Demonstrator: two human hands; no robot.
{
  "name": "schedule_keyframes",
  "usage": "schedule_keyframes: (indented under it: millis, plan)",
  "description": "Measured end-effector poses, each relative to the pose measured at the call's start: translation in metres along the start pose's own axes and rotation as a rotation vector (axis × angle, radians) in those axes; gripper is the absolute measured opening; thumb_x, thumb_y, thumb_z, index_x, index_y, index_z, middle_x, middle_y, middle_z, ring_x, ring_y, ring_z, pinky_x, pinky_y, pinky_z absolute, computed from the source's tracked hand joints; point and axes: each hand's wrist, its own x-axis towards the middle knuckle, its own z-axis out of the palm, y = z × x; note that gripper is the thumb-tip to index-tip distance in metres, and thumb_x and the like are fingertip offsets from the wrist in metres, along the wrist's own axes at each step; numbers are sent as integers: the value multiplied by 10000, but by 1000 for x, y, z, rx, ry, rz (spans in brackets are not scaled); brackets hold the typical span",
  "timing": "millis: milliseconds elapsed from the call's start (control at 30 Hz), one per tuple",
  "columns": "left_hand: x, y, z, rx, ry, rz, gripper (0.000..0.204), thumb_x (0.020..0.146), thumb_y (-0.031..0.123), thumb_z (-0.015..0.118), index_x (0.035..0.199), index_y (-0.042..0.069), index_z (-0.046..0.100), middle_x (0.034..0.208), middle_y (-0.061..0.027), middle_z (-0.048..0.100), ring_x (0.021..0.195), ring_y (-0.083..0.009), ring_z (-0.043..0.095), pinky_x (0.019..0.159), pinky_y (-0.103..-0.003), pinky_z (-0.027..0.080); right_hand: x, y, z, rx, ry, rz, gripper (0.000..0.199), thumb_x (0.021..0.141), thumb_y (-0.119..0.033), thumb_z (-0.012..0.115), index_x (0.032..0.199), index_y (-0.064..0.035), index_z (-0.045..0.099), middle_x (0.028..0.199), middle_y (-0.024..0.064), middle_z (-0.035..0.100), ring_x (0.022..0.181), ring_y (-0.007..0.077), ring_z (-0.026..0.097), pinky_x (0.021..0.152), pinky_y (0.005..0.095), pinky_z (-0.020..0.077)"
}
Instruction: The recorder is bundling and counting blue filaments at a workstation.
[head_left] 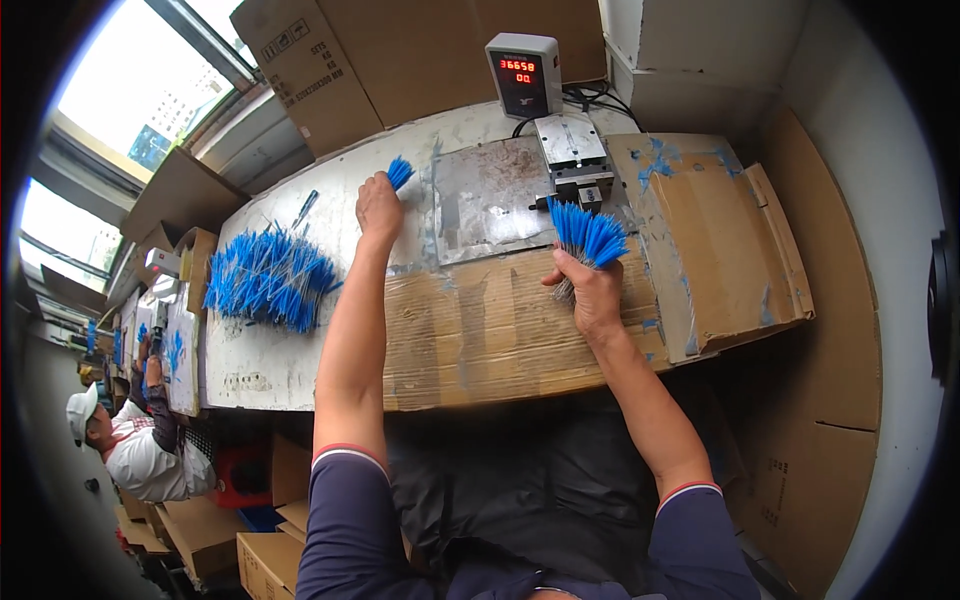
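Note:
My right hand (592, 292) is wrapped round a thick bundle of thin blue-topped pieces (590, 235). Their blue ends fan upward and their thin grey stems stick out below my fingers. Just beyond this bundle stands a small metal fixture (580, 175) with a block and clamp parts. Over the white tabletop, my left hand (380, 207) is closed on a smaller bunch of blue pieces (400, 172). Its blue ends show past my fingers; the rest is hidden in my hand. Left of that arm lies a large heap of the same blue pieces (270, 275), their grey stems crossing.
A counter box with a red display (524, 75) stands behind the fixture, cables beside it. A metal plate (485, 195) and taped cardboard (480, 330) cover parts of the table. A pen-like tool (306, 208) lies near the heap. Another person (140, 450) works at far left.

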Motion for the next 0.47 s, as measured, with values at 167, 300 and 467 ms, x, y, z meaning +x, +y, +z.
schedule_keyframes:
  millis: [167,300,467]
  plan:
    - [21,-15,12,36,-169,-65,380,854,94,657,1226,21,630,1271,-213,637,1214,-399,586,1008,-496,500,4,1,-1,-7,64,33,173,846,34,741,1010,-7,707,891,54,688,656,151,659,585,338,623]
    - [49,-11,-7,-27,-480,-60,548,821,221,735,1314,19,604,1342,-254,610,1302,-418,549,1085,-474,471,6,-3,-2,-11,45,49,163,842,41,740,992,-11,700,891,54,688,653,156,662,579,343,623]
    - [35,-14,-15,-60,-444,12,810,738,305,830,1441,35,529,1377,-273,588,1341,-416,528,1112,-442,459,7,-5,-9,67,-51,71,152,854,-19,758,992,-13,695,840,63,684,637,178,670,592,360,635]
